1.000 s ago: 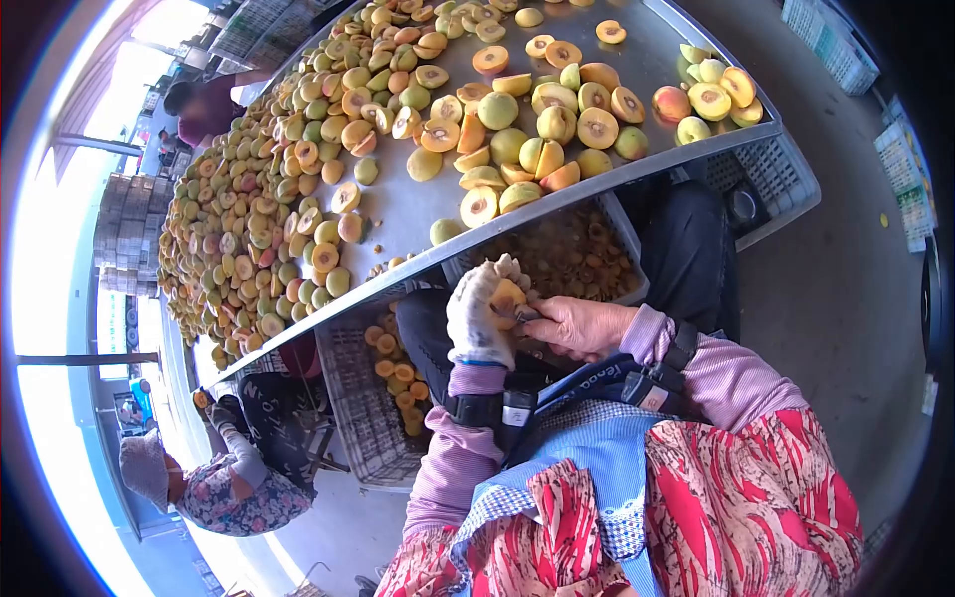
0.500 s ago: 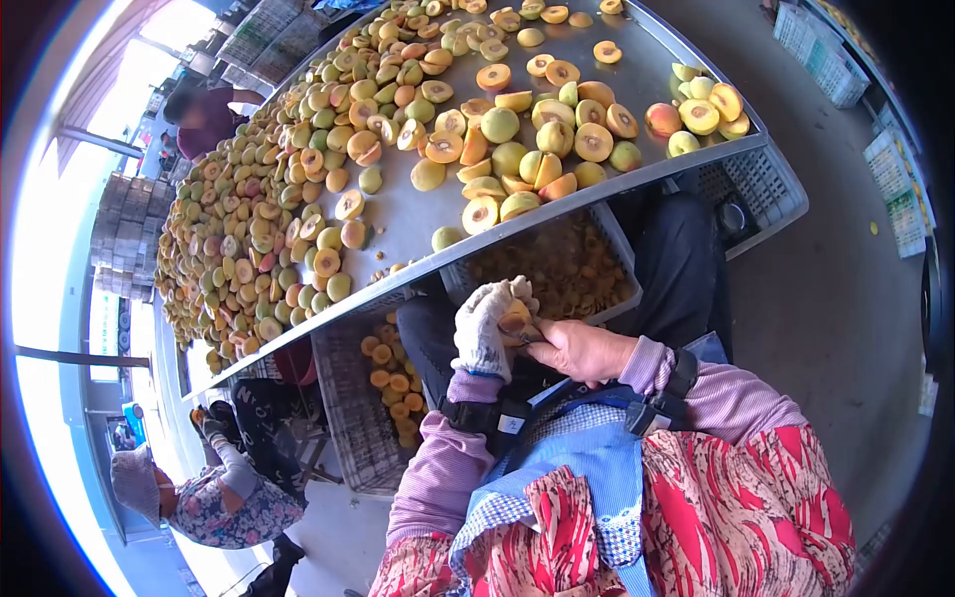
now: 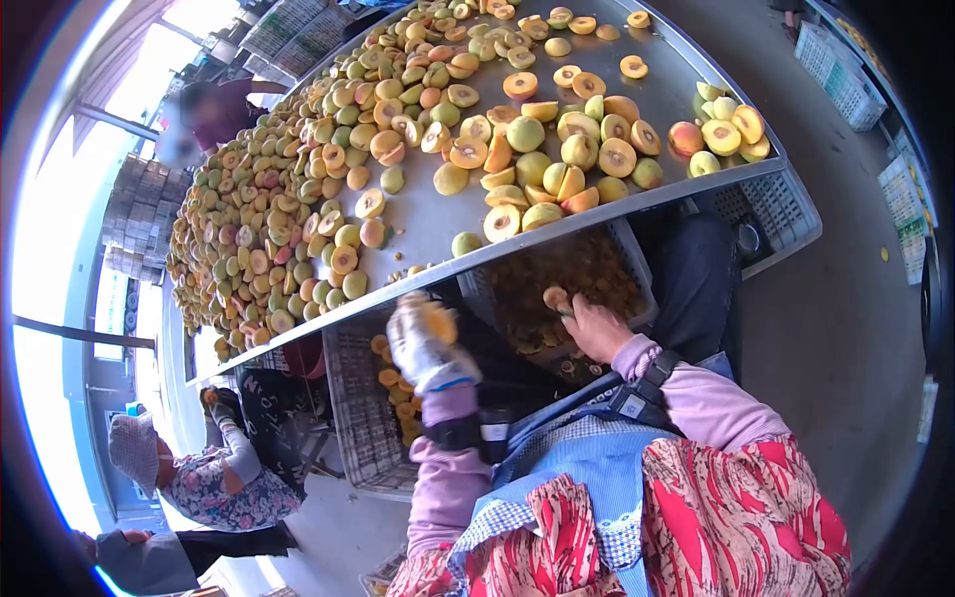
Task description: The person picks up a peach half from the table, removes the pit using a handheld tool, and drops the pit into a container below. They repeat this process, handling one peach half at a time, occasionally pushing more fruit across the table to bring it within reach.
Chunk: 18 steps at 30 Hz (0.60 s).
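Observation:
My left hand (image 3: pixel 426 343), in a whitish glove and blurred by motion, holds a yellow-orange fruit half (image 3: pixel 439 322) near the table edge, above the crate of fruit halves (image 3: pixel 363 423). My bare right hand (image 3: pixel 595 330) is closed over the bin under the table, with a small brownish piece (image 3: pixel 555 298) at its fingertips; whether a tool is in the fist is hidden. The bin (image 3: pixel 642 274) holds many brown-orange pieces. Halved fruit (image 3: pixel 617 157) lies in groups on the metal table (image 3: pixel 428 214) beyond my hands.
A large heap of fruit (image 3: pixel 259 234) covers the table's left part. A co-worker in a hat (image 3: pixel 224 483) sits at the lower left, another person (image 3: pixel 219 111) stands across the table. Crates (image 3: pixel 841 75) line the right side; a grey crate (image 3: pixel 786 219) sits below the table corner.
My hands have moved apart from their meeting point. The left hand went left with a fruit half; the right hand now hangs over the bin with a small piece at its fingertips.

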{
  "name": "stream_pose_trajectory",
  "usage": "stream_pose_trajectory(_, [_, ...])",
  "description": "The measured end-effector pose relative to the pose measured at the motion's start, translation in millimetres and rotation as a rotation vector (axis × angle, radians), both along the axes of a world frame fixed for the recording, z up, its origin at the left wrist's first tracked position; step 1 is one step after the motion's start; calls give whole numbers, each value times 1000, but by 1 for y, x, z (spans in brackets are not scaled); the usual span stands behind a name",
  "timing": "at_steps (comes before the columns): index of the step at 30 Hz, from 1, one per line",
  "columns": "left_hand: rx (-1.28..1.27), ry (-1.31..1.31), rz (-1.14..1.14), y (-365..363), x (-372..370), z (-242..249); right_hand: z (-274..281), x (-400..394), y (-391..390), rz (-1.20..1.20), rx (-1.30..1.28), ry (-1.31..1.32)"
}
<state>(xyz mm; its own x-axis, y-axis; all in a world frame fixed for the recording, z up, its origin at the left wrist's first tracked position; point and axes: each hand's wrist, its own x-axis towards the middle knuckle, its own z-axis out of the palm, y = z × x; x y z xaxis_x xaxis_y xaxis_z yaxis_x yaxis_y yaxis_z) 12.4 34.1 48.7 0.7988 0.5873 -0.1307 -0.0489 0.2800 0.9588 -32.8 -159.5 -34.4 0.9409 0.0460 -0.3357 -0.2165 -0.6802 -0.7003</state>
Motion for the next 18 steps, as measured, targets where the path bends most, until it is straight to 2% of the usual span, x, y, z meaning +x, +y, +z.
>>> stream_pose_trajectory(1, [245, 38, 36, 24, 4, 7, -26, -3, -2, 14, -53, 35])
stream_pose_trajectory(2, [491, 77, 72, 50, 9, 12, -87, -5, -5, 52, -166, 129])
stream_pose_trajectory(3, [1062, 88, 205, 93, 17, 0, -82, -9, -6, 106, -203, 206])
stream_pose_trajectory(4, [1631, 87, 345, 96, 27, 15, -76, -7, -9, 157, -240, 277])
stream_pose_trajectory(5, [1401, 232, 181, 91, 32, 21, -84, -3, -11, 156, -236, 277])
stream_pose_trajectory(6, [1394, 154, 95, 79, 35, 20, -97, -1, -13, 198, -190, 290])
stream_pose_trajectory(8, [1413, 184, -161, 38, 58, 23, -101, -1, -11, 232, -139, 305])
stream_pose_trajectory(10, [1594, -57, -324, 6, 86, 1, -85, 4, -6, 23, -100, 205])
stream_pose_trajectory(12, [1769, 33, -377, -36, 100, -12, -80, 6, -8, -7, -67, 147])
stream_pose_trajectory(14, [1675, 409, -823, -63, 114, -4, -57, 11, -12, -65, 131, 54])
stream_pose_trajectory(16, [1642, 449, -800, -72, 122, -3, -34, 15, -16, -120, 212, 25])
stream_pose_trajectory(18, [1409, 450, -809, -75, 122, -3, -13, 17, -18, -163, 302, -8])
